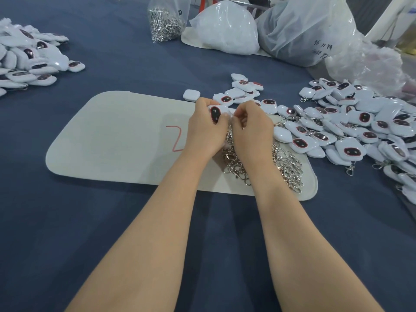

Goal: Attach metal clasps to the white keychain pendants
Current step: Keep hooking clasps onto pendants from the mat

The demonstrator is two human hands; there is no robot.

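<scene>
Centrally: one white pendant (215, 113), held above the far edge of the grey mat (112, 143). Its dark, red-rimmed oval face is turned up toward the camera, and the oval's long axis runs roughly away from the person, tilted slightly. The pendant's right edge points at the other hand.

- Left hand (202, 127): fingers curled round the pendant, gripping it from the left.
- Right hand (249, 124): fingertips pinched together at the pendant's right edge, on a metal clasp (229, 136) that hangs down between the two hands (the exact join is too small to tell).
- Loose clasps (286, 163): a heap on the mat's right end, partly under the right forearm.
- Red mark (175, 138): drawn on the mat, just left of the left hand.
- Pendant pile, right (360, 122): spilling off the mat, some with clasps.
- Pendant pile, far left (27, 59).
- Bag of clasps (165, 21) and plastic bags (304, 30): at the far edge.
- Blue cloth (112, 221): under everything.
</scene>
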